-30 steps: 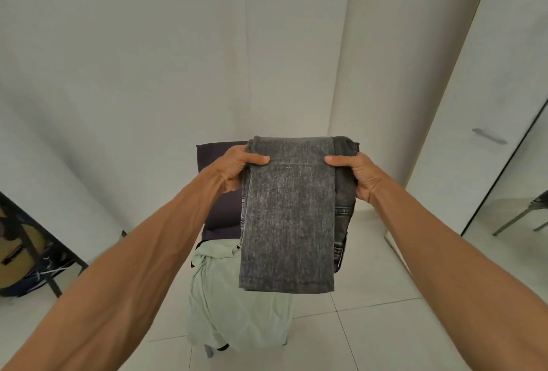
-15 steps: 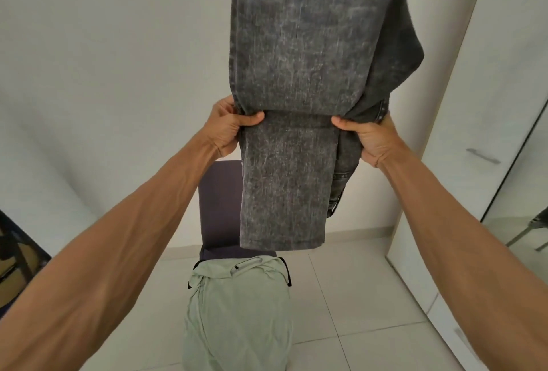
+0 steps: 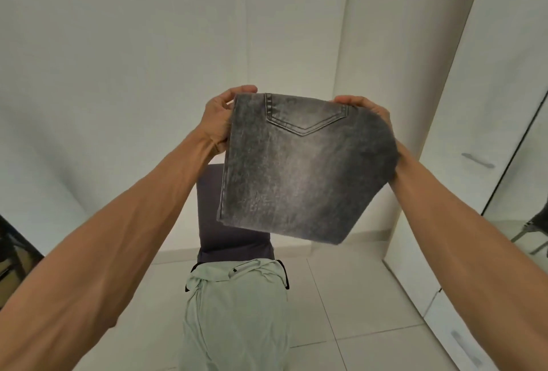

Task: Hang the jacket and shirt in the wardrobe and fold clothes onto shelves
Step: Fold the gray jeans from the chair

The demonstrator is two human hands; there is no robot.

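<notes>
A pair of grey washed jeans (image 3: 299, 175) is folded into a compact square, held up in the air with its back pocket facing me. My left hand (image 3: 221, 117) grips the upper left corner, thumb on top. At the upper right edge my right hand (image 3: 373, 112) grips the fold, its fingers mostly hidden behind the denim. Below, a pale green garment (image 3: 237, 314) drapes over the seat of a dark chair (image 3: 216, 222).
White wardrobe doors with a metal handle (image 3: 479, 160) stand to the right, next to a mirror panel (image 3: 527, 201). A white wall is ahead and pale floor tiles (image 3: 341, 296) lie below. Dark furniture shows at the far left edge (image 3: 12, 240).
The upper half of the jeans, flipped high half a second ago, has come down over the lower half. The jeans are now a shorter fold with the pocket showing.
</notes>
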